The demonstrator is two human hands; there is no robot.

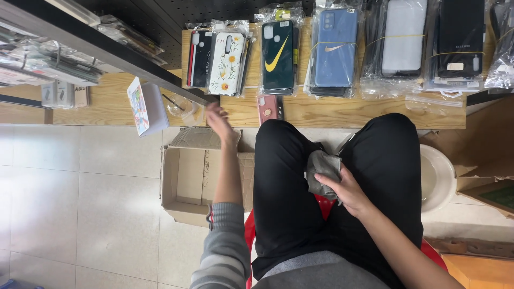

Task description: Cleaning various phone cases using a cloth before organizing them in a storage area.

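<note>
Step in hand, by the look of it: a reach phase. The left hand (217, 119) extends toward the light wooden shelf (342, 111), fingers loosely spread and holding nothing; it hovers just beside a clear plastic sleeve (182, 108) and near a pink phone case with a ring holder (268, 108). The right hand (347, 188) rests on the lap, closed around a crumpled grey cloth (323, 172). The next move likely calls for a closing pinch on a thin, slippery item — light pressure suffices; an open brown cardboard box (187, 182) stands below.
</note>
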